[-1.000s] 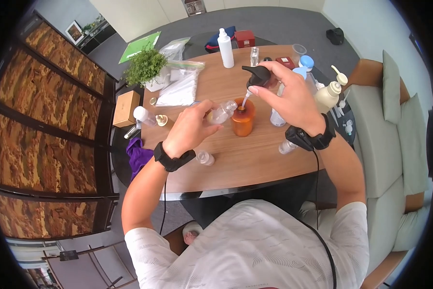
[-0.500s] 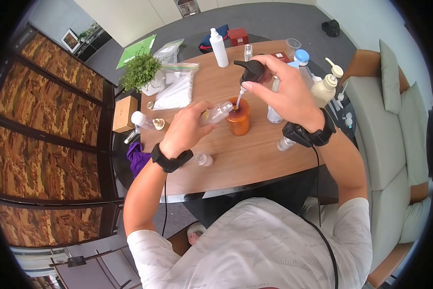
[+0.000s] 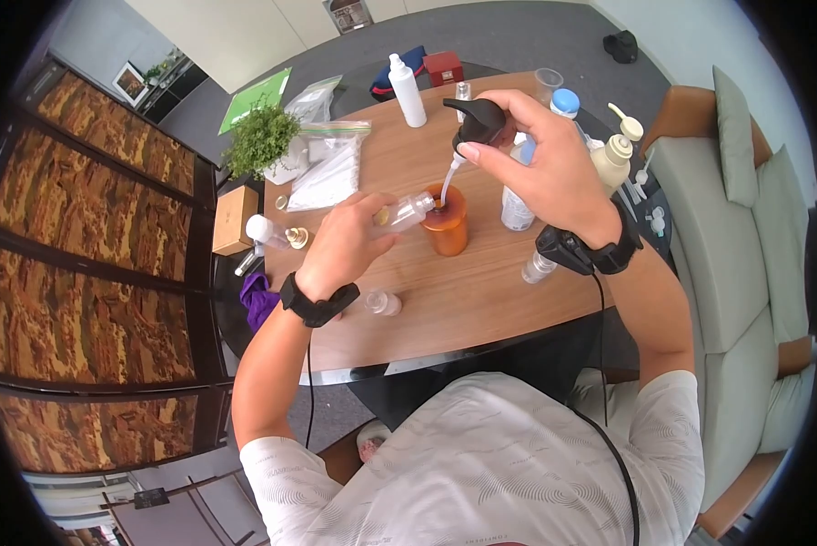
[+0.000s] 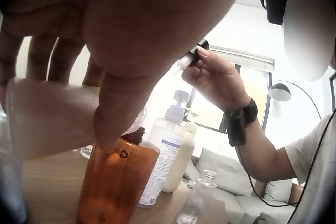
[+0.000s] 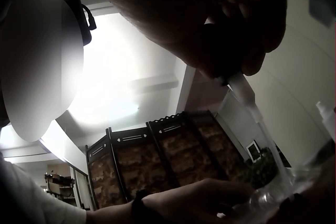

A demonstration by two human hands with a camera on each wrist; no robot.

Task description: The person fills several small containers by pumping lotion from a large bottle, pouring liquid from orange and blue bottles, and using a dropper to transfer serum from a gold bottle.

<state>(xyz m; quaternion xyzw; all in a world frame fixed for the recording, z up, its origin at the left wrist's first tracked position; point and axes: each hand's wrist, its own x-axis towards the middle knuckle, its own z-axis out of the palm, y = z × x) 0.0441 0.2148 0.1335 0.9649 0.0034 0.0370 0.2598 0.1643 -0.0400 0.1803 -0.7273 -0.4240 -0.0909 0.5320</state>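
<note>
My left hand [image 3: 347, 238] grips a small clear bottle [image 3: 404, 214], tipped nearly level with its neck at the mouth of an amber bottle [image 3: 448, 235]. That amber bottle stands upright on the table without its top. Above it, my right hand [image 3: 559, 168] holds a black pump head [image 3: 483, 120] between thumb and fingers. The pump's thin dip tube [image 3: 448, 180] hangs down to the amber bottle's opening. In the left wrist view the amber bottle [image 4: 118, 182] shows a recycling mark, and the left thumb overlaps its top. The right wrist view shows the tube [image 5: 270, 145] beside the clear bottle's neck.
A clear labelled pump bottle [image 3: 518, 211] and a cream pump bottle [image 3: 612, 162] stand at the right. Small clear bottles [image 3: 538, 267] [image 3: 383, 303] are near the front. Behind are a white spray bottle [image 3: 407, 93], a zip bag [image 3: 327, 173] and a potted plant [image 3: 261, 141].
The small clear bottle has tipped closer to level, its neck staying by the amber bottle's mouth. The head view has shifted slightly; the pump remains held above.
</note>
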